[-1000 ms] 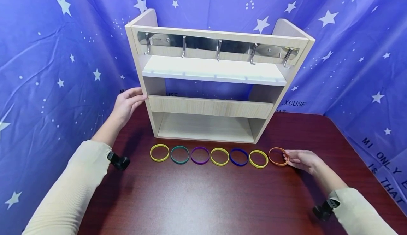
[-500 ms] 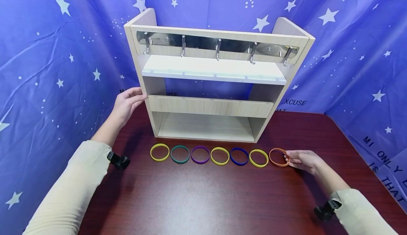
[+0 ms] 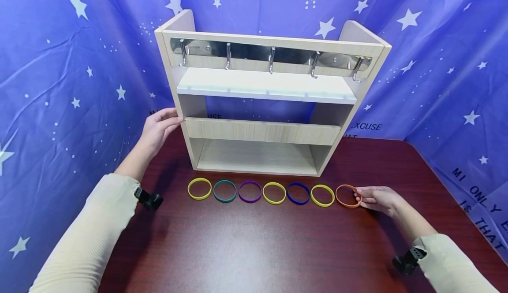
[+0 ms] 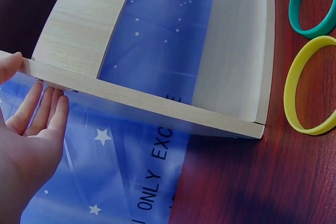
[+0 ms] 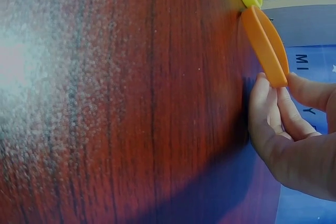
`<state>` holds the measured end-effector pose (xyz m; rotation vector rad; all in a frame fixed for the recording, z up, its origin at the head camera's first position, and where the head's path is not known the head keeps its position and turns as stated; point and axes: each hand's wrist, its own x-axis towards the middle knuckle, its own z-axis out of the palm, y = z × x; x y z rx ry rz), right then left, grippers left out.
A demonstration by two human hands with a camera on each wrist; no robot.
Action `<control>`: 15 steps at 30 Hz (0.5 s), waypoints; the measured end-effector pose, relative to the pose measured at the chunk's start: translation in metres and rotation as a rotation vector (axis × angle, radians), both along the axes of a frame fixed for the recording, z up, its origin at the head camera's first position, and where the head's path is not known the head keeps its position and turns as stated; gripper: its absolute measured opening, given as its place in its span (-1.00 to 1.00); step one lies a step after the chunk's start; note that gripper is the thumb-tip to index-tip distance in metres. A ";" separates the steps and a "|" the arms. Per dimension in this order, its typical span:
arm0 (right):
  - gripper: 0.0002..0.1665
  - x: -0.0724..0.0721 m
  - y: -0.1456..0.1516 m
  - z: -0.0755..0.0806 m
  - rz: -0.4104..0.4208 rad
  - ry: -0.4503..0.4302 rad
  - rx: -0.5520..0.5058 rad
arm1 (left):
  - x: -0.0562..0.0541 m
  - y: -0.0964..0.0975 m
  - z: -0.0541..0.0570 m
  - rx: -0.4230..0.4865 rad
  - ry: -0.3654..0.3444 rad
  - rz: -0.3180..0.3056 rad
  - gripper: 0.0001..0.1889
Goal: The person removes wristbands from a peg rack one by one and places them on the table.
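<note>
My right hand (image 3: 379,199) pinches an orange silicone wristband (image 5: 265,48) between thumb and fingers at its right side. The band is the rightmost in a row on the table, beside a yellow wristband (image 3: 322,196). My left hand (image 3: 156,130) holds the left side panel of a pale wooden shelf unit (image 3: 262,132). In the left wrist view, the thumb lies at the panel's front edge and the fingertips press its outer face. The row continues leftward with a blue wristband (image 3: 298,203), another yellow one (image 3: 274,202), a purple one (image 3: 250,202), a green one (image 3: 225,201) and a leftmost yellow one (image 3: 199,198).
A metal rail (image 3: 291,58) with several bare hooks (image 3: 271,61) runs across the top of the shelf unit. Below it sits a white shelf board (image 3: 266,83). A blue star-patterned curtain (image 3: 99,64) surrounds the dark red wooden table (image 3: 254,249).
Very little differs. My right hand and the orange wristband have shifted slightly toward me relative to the row; my left hand stays on the shelf unit's side panel.
</note>
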<state>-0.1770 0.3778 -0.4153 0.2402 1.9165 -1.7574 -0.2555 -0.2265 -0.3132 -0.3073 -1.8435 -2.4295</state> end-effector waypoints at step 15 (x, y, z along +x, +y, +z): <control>-0.64 0.003 -0.008 0.004 -0.020 0.088 0.260 | 0.001 0.000 0.000 0.003 -0.010 0.005 -0.77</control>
